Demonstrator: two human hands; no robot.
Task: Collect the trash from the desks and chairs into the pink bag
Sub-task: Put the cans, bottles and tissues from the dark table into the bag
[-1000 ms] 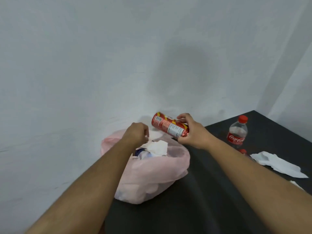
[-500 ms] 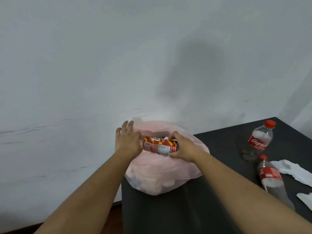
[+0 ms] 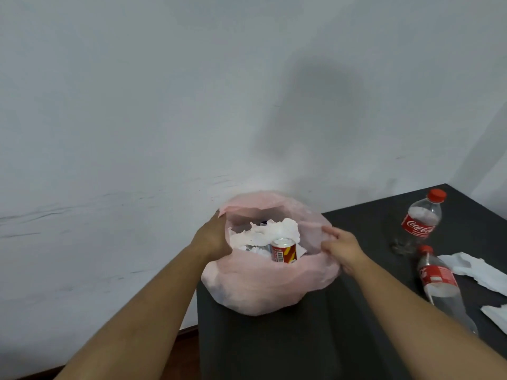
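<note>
The bag sits on the far left corner of the dark bench, close to the white wall, with its mouth held wide. The can stands inside it, roughly upright with its silver top showing, just behind the near rim and a little right of the middle of the opening. Crumpled tissue fills the bag behind and to the left of the can. The left hand is at the left rim, back of the hand toward the camera. Its fingers go behind the pink film, so whether they are curled or straight cannot be told. The right hand is at the right rim. Its fingers and thumb are drawn together and pinch a fold of the film there. The can lies between the two hands, touching neither, nearer to the right hand's fingers than to the left hand, with the bag's wall between it and each. To the right, well apart from the bag, an upright bottle with a red cap and label stands on the bench. A lying bottle rests just near of it, cap pointing far. White paper lies beside the lying bottle on its right, and a scrap shows at the right edge.
</note>
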